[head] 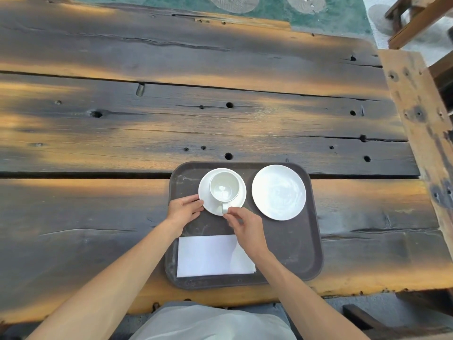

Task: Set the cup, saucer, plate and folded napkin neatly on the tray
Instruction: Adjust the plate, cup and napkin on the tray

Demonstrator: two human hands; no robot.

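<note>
A dark brown tray (294, 253) lies on the wooden table near its front edge. On its far left stands a white saucer (206, 195) with an empty white cup (224, 186) on it, the cup's handle pointing towards me. My left hand (182, 211) holds the saucer's left rim between thumb and fingers. My right hand (245, 229) pinches the cup's handle. A white plate (279, 192) sits on the tray's far right. A folded white napkin (210, 256) lies flat on the tray's near left, partly under my right wrist.
The table (171, 119) is made of rough dark planks with holes and cracks. Wooden furniture (416, 20) stands beyond its right end. A green patterned floor (269, 11) shows past the far edge.
</note>
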